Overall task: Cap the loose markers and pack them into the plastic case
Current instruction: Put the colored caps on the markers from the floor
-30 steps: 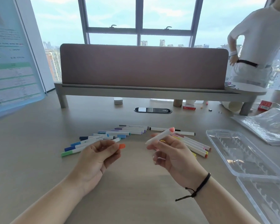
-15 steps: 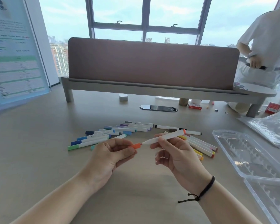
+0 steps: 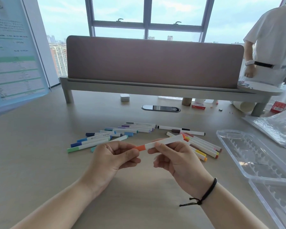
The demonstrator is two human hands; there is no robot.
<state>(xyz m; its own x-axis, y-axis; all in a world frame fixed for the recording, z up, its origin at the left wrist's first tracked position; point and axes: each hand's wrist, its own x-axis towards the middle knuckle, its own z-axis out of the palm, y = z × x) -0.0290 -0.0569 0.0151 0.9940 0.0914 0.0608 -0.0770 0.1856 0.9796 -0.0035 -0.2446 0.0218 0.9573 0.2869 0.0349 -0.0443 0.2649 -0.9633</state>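
**Orange cap meets marker, both hands engaged**

We hold one white marker [image 3: 165,142] above the tabletop [image 3: 40,154], its barrel slanting up toward two o'clock. Our right hand [image 3: 177,161] has its grip closed round the barrel, thumb and fingers pinching it near the lower end. Our left hand [image 3: 112,157] pinches the orange cap [image 3: 141,147], which sits against the marker's end — whether it is fully seated we cannot tell.

At eleven o'clock from our hands lies a fan of blue, green and purple markers [image 3: 109,136], flat on the tabletop and touching one another. At one o'clock lies a second group in red, yellow, orange and brown [image 3: 203,146], partly behind the held marker. The clear plastic case [image 3: 248,156] lies open at three o'clock, near that second group but apart from it, its ribbed slots showing.

Farther off at twelve o'clock stands a padded divider on a raised shelf [image 3: 153,63]; a crumpled plastic bag [image 3: 277,126] lies at two o'clock, beyond the case. A black cord bracelet [image 3: 206,194] circles our right wrist.
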